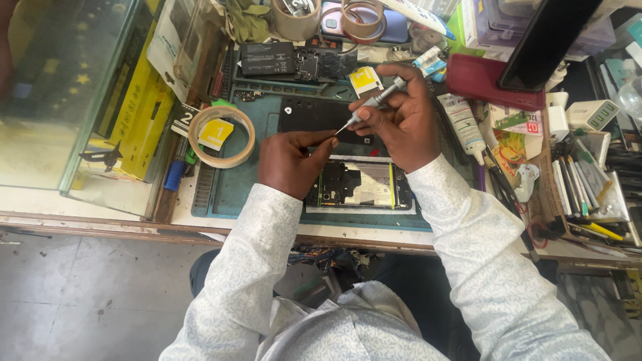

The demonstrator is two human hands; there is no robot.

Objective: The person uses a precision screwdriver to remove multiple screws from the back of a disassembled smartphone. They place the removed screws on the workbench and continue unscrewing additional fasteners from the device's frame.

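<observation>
My right hand (400, 120) grips a slim silver screwdriver (372, 105), its tip pointing down-left toward my left fingertips. My left hand (291, 160) has its fingers pinched together right at the tip; whether something tiny sits between them is too small to tell. Just below both hands lies an opened phone (358, 185) with its back off, showing the battery and dark shielding. A black back cover (309, 113) rests above it on the teal work mat (234, 180).
A tape roll (221, 136) with a yellow tag lies left of the mat. More tape rolls (363, 20), a white tube (463, 122), a red case (488, 83), a charger (591, 114) and a tool tray (588, 194) crowd the back and right. A glass case (67, 93) stands at left.
</observation>
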